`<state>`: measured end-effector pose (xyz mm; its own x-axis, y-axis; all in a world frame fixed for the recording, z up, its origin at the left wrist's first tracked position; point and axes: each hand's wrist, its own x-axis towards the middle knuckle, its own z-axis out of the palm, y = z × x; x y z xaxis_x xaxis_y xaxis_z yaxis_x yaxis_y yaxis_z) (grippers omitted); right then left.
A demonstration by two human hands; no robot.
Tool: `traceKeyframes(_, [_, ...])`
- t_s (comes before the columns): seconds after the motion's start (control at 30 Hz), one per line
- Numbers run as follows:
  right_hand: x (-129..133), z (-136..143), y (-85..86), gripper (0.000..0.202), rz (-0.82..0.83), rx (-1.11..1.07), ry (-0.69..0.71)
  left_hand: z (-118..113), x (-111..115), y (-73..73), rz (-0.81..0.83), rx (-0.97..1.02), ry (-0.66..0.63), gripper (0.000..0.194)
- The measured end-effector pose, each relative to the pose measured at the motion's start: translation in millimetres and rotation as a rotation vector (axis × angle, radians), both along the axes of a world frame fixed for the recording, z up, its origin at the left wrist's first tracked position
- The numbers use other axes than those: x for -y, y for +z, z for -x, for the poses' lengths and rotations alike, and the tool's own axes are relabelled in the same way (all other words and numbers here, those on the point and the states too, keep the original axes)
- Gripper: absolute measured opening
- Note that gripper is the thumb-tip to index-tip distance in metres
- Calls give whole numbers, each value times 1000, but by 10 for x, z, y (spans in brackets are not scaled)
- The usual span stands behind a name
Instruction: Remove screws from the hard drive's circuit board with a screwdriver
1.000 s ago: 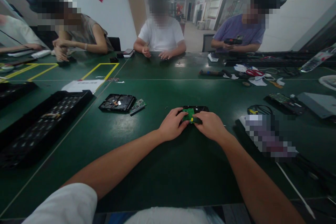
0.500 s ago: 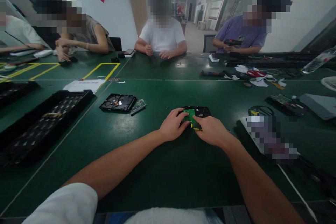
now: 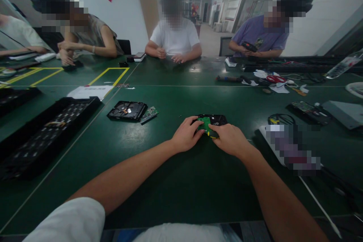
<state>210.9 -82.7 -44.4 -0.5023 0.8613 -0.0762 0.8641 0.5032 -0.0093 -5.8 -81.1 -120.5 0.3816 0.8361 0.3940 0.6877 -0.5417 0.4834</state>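
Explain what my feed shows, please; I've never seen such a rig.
There is no machine: a camera on a person's head, looking forward and down, shows them working barehanded. The left hand touches a black drive-like unit with a green board on it; the right hand holds a yellow-and-dark tool there, its tip too small to make out. On the green table, further left, lie a second black unit, a loose circuit board beside it and a long black tray. Other people sit across.

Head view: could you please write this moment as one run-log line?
left hand: touching black device with green board; right hand: gripping yellow-and-black tool over it; left side: black drive, loose circuit board
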Motion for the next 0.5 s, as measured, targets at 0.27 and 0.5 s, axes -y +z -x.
traceKeyframes(0.27, [-6,-3,-28,52,-6,-13,6,1,4,16,10,-13,-1,40])
traceKeyframes(0.5, [8,10,-5,50,9,13,-3,-5,-1,-3,-9,3,-1,37])
